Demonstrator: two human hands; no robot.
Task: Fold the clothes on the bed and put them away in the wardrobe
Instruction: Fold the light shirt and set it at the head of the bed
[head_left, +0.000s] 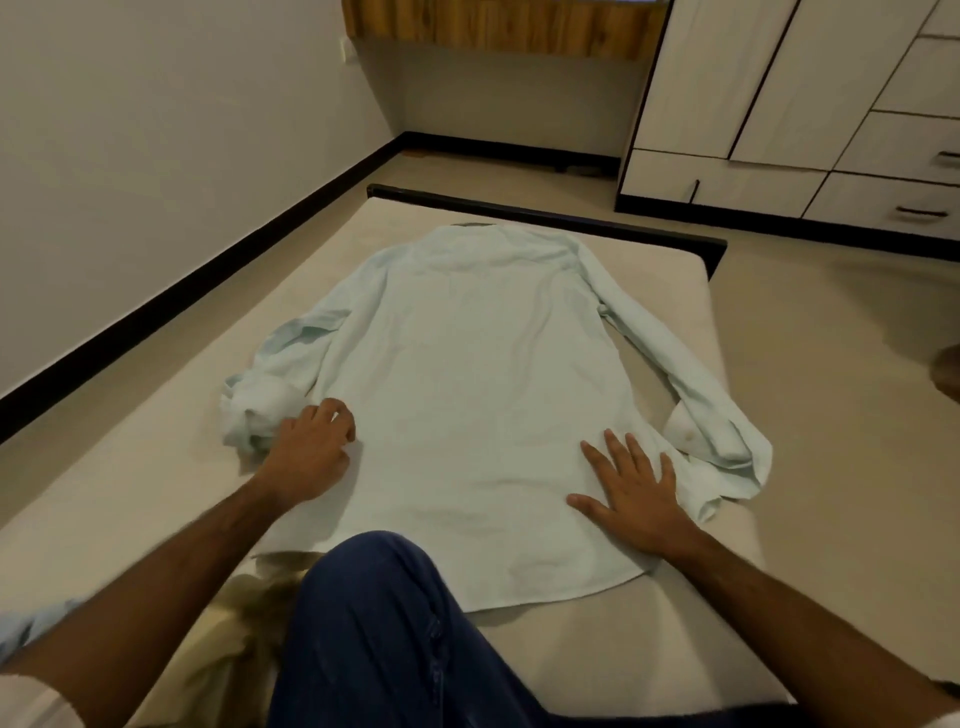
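Note:
A pale mint long-sleeved shirt (483, 374) lies spread flat, back up, on the beige mattress (130, 493), collar pointing away from me. Its left sleeve is bunched near the hem; its right sleeve runs down to a curled cuff. My left hand (311, 452) rests on the shirt's left edge with its fingers curled on the cloth beside the bunched sleeve. My right hand (634, 493) lies flat with straight, spread fingers pressing the shirt's lower right part. The white wardrobe (810, 104) stands at the far right across the floor.
My knee in dark blue trousers (374, 634) is on the mattress at the shirt's hem. An olive-tan garment (249, 623) lies crumpled at the lower left, and a light blue one (31, 623) at the left edge. Bare floor lies between bed and wardrobe.

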